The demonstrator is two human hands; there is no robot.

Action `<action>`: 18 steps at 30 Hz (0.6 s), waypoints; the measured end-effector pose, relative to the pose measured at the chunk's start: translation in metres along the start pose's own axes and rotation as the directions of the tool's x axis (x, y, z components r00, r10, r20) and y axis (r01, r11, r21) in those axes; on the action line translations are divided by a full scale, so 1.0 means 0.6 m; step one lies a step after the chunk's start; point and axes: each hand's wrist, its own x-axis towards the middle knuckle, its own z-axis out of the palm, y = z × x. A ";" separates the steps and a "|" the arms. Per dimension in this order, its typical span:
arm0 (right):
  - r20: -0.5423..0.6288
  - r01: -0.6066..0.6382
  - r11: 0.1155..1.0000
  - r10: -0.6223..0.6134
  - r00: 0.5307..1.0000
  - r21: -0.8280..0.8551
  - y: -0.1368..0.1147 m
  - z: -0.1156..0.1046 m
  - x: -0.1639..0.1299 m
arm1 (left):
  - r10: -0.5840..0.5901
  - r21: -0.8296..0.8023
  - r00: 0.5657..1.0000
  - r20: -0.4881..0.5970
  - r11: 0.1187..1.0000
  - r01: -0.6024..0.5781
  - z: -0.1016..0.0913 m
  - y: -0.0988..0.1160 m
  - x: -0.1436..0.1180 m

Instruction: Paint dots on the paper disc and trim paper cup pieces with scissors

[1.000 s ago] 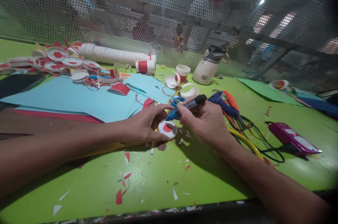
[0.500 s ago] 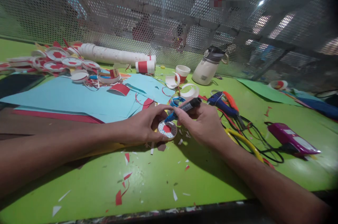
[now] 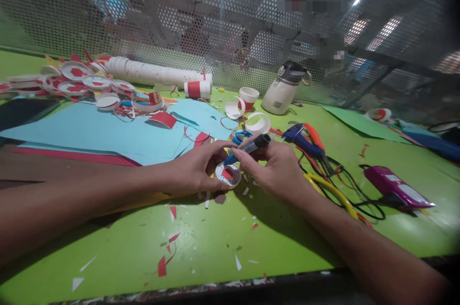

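Between the thumb and fingers of my left hand (image 3: 196,167) is a small round paper cup base (image 3: 233,179), white with a red patch in its middle and blue dots around it. My right hand (image 3: 275,167) grips a blue marker (image 3: 247,148) with a black end, slanted so that its tip meets the disc's upper part. Just behind the marker lies a roll of blue tape (image 3: 240,137). Curled white paper strips (image 3: 259,124) sit beyond my hands.
Blue paper sheets (image 3: 89,128) lie left, with a heap of decorated cup bases (image 3: 75,71) behind. A stack of paper cups (image 3: 151,73) and a bottle (image 3: 282,89) stand by the mesh screen. To the right are a glue gun (image 3: 305,141), cables and a purple pouch (image 3: 395,187).
The marker and my right hand have shifted very slightly, with the tip still at the disc's upper part. My left hand keeps its hold on the disc.
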 end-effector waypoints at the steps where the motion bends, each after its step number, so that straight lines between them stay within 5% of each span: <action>1: 0.013 0.034 0.999 -0.033 0.999 -0.016 -0.002 -0.001 0.000 | 0.007 0.008 1.000 -0.002 1.000 -0.007 -0.001 -0.002 0.001; 7: 0.078 0.126 0.991 -0.122 0.989 -0.047 -0.005 -0.006 0.002 | 0.083 0.077 0.996 -0.043 0.994 -0.079 -0.004 -0.006 0.003; 18: -0.034 0.225 0.972 -0.228 0.973 -0.075 0.001 0.004 -0.004 | -0.033 0.027 0.999 -0.020 0.999 0.033 -0.002 0.002 0.001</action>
